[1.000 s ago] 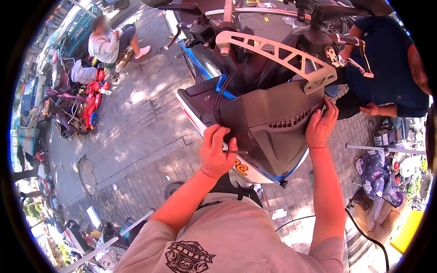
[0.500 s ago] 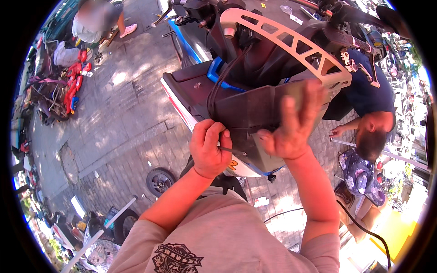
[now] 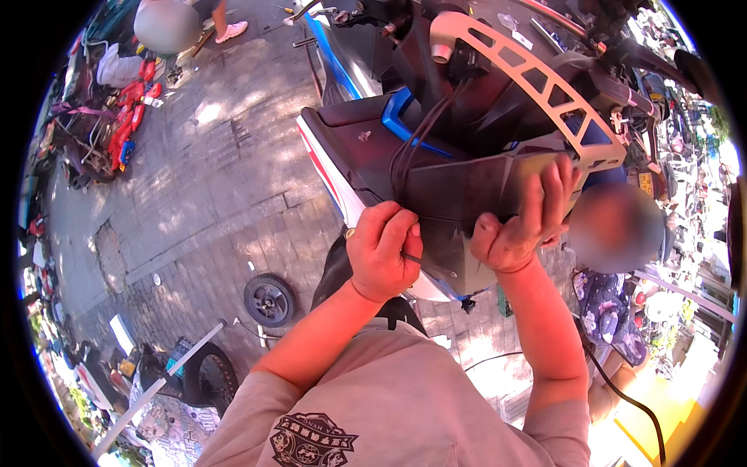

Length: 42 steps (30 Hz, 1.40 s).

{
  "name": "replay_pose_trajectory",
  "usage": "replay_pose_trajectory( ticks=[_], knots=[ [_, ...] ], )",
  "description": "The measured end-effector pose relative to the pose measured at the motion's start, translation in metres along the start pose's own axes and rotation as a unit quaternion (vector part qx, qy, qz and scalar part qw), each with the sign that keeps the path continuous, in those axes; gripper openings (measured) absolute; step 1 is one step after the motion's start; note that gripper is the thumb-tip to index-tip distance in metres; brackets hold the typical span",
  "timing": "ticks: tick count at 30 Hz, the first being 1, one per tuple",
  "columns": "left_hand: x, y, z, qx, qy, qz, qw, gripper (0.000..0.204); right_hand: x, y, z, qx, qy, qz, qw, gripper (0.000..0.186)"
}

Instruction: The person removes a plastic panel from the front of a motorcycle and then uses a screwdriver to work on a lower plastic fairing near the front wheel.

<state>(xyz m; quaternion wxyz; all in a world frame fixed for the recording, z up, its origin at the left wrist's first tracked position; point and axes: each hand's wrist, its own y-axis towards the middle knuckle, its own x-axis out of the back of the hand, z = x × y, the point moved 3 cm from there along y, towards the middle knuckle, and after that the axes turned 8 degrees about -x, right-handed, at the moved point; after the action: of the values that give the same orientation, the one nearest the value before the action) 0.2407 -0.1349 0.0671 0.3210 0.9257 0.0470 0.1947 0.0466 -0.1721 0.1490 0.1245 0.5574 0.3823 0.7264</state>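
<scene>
Left grip [image 3: 384, 253] pinching slim dark rod [image 3: 412, 259], right grip [image 3: 523, 229] spread, matte angular panel [image 3: 451, 187]

Pavement: the ground is of grey paving bricks [image 3: 202, 226], laid in rows, with one rough patch [image 3: 110, 245] toward the left.
Sunlight: bright spots of sun [image 3: 208, 114] lie on the bricks, softer shade between them; at lower right the glare is nearly white.
Far left: red plastic parts [image 3: 127, 128] lie in a heap.
Nearer left: a small dark wheel [image 3: 269, 300] is on the bricks; a black tyre [image 3: 210, 379] is near a pale pole [image 3: 183, 361].
Right side: a yellow panel [image 3: 657, 412] is low down; above it, crowded objects, too small to tell.
</scene>
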Motion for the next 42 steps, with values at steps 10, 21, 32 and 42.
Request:
replay_pose_trajectory(
  ticks=[10, 21, 32, 42],
  knots=[
    [0.007, -0.002, -0.007, 0.029, 0.003, -0.008, 1.000, 0.021, 0.017, 0.003, -0.037, -0.110, 0.234, -0.117, 0.959, 0.065],
    [0.005, -0.002, 0.004, 0.022, -0.004, -0.006, 1.000, 0.021, -0.016, 0.000, 0.025, -0.011, 0.030, 0.058, 0.998, 0.055],
    [0.008, -0.008, 0.006, 0.024, -0.010, -0.009, 1.000, 0.024, 0.014, 0.039, 0.035, 0.106, 0.037, 0.060, 0.992, 0.051],
    [0.006, -0.005, 0.009, 0.011, -0.015, -0.022, 1.000, 0.024, -0.007, 0.030, 0.039, 0.037, 0.099, -0.021, 0.994, 0.045]
  ],
)
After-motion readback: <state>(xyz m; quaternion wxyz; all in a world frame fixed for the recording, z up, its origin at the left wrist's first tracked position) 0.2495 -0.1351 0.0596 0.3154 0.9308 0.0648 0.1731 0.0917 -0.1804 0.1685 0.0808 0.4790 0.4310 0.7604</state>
